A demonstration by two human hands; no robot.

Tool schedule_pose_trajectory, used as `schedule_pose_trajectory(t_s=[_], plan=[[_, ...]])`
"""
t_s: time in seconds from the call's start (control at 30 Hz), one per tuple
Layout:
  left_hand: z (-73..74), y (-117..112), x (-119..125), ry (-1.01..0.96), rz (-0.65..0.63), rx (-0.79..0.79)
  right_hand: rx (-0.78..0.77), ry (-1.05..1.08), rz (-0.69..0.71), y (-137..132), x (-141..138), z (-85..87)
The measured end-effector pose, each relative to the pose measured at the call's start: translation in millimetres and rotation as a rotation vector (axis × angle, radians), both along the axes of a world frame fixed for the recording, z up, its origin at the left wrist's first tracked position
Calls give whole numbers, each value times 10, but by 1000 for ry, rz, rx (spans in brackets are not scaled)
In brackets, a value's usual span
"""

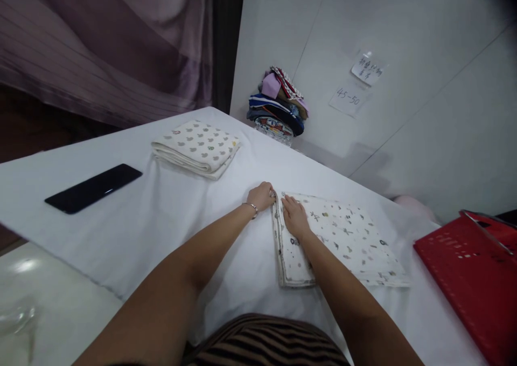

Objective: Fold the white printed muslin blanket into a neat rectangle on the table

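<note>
A white printed cloth (343, 236) lies partly folded on the white-covered table, its layered left edge stacked thicker than the flat right part. At the far left corner of that cloth, my left hand (262, 195) pinches the folded edge, a bracelet on its wrist. My right hand (294, 216) rests flat on top of the cloth just right of the edge, fingers stretched out. Farther left and back, a second cloth (200, 145) with grey prints sits folded into a thick rectangle.
A black phone-like slab (95, 188) lies on the white table cover (169, 231) at left. Folded clothes (278, 107) are piled beyond the table's back edge by the wall. A red bag (472, 269) stands at right. A purple curtain (133, 42) hangs behind, left.
</note>
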State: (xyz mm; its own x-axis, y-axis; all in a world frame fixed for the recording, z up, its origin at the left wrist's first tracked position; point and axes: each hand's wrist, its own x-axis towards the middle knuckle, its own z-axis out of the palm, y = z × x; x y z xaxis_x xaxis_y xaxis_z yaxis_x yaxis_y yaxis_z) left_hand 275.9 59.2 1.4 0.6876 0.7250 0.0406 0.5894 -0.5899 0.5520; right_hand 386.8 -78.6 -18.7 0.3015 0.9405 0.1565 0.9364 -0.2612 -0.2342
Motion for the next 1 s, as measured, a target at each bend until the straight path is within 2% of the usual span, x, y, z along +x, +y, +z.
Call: schedule_pose_trajectory(t_s=[0.33, 0.47, 0.67, 0.77, 0.9, 1.0], plan=[[10, 1, 144, 61, -44, 39, -17, 13, -11, 4, -12, 17], [42, 106, 136, 86, -77, 44, -1, 4, -1, -5, -2, 9], [82, 347, 203, 137, -192, -47, -2, 5, 5, -5, 5, -2], [97, 381, 227, 148, -223, -77, -8, 19, 7, 8, 18, -9], [110, 273, 145, 92, -162, -71, 19, 79, 7, 10, 28, 37], [105, 126, 16, 37, -68, -77, 111, 118, 14, -41, -35, 142]])
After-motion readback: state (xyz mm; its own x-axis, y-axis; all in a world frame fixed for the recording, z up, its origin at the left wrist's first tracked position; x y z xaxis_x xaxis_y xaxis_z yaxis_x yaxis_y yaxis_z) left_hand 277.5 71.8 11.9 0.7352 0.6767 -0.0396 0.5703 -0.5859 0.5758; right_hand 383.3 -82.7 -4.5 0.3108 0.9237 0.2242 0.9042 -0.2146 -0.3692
